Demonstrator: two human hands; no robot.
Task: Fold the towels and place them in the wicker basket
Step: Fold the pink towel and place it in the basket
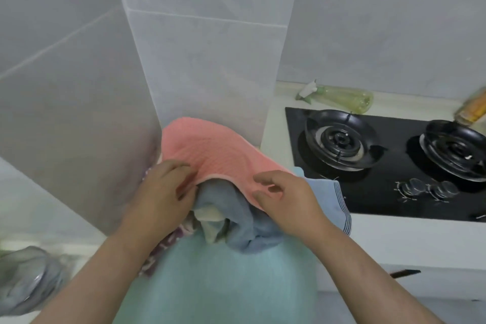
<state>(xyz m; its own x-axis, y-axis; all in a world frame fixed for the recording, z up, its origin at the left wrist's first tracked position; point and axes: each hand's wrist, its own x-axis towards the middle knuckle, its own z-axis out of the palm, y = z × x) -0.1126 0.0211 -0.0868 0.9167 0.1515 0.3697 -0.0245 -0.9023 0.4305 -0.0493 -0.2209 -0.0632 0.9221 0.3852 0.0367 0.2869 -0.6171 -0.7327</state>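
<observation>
Off to the right, sunk into the white tabletop [394,242]: a black gas hob [381,200] with two burners [340,139] and two knobs [413,187] along its near edge. Behind the hob, against the wall, a green spray bottle [347,98] lying on its side. At the far right edge, a blurred yellowish bottle [473,108], tilted. Straight ahead, a grey tiled column [205,60] jutting from the wall and closing in the corner behind the towels. Bottom left, a crumpled grey bag or cloth [26,276], too blurred to tell which. Below the tabletop's front edge, a small dark bar [405,273].

Heaped in the corner between column and hob: several towels, all rumpled. On top, a pink towel [210,155], waffle-textured, spread and arched, its far edge against the column, its pale-trimmed near hem lifted. Clamped on that hem, the left hand [163,189], fingers curled over the top. Pinching the same hem between forefinger and thumb, the right hand [286,200]. Both hands apart, with a stretch of hem arching between them.

Under the lifted hem, a grey-blue towel [231,208], with a cream towel [207,216] tucked below it and a purple patterned cloth [163,247] by the left wrist. Beside the right hand, a light blue towel [339,205] with dark stripes, overlapping the hob's near left corner. Nearest the camera, a broad teal cloth [218,284].
</observation>
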